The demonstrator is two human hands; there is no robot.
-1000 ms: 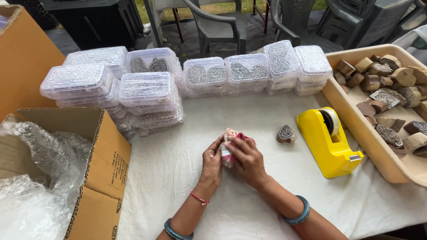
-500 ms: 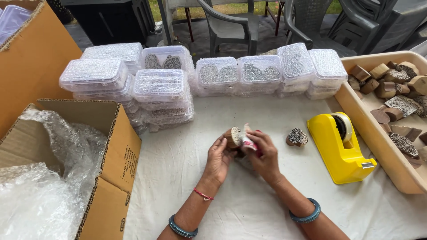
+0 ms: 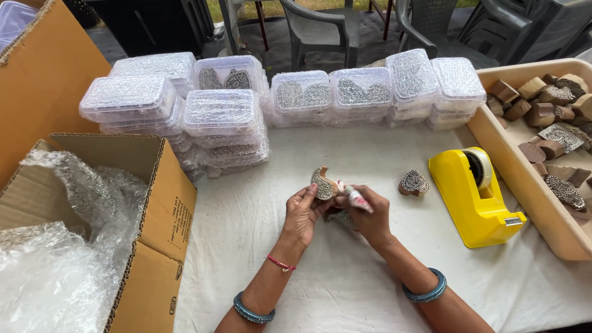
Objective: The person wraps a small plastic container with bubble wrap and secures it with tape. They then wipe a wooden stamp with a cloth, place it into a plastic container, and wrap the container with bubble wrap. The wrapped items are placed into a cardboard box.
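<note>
Head view. Compared with half a second ago, both hands sit about the same place on the white table cloth (image 3: 345,283); the carved wooden block (image 3: 323,183) is tipped a bit more so its patterned face shows toward the camera, and the small tube (image 3: 356,197) now points down-right. A second earlier the hands were closed together over the block, hiding it.

Left hand (image 3: 303,213): fingers curled up around the block's left edge, gripping it, palm facing right, wrist with a red thread, blue bangle lower on the forearm. Right hand (image 3: 369,217): closed on the small tube, thumb side touching the block, another dark piece partly hidden under the palm, can't tell what. Blue bangle on that forearm too.

Block is held above the cloth, mid-table, between the two hands. A heart-shaped carved block (image 3: 414,183) lies just right of the hands, then the yellow tape dispenser (image 3: 475,197). Tray of wooden blocks (image 3: 524,179) far right. Clear plastic boxes (image 3: 222,114) stacked along the far side. Cardboard box (image 3: 157,203) with bubble wrap (image 3: 68,246) at left.
</note>
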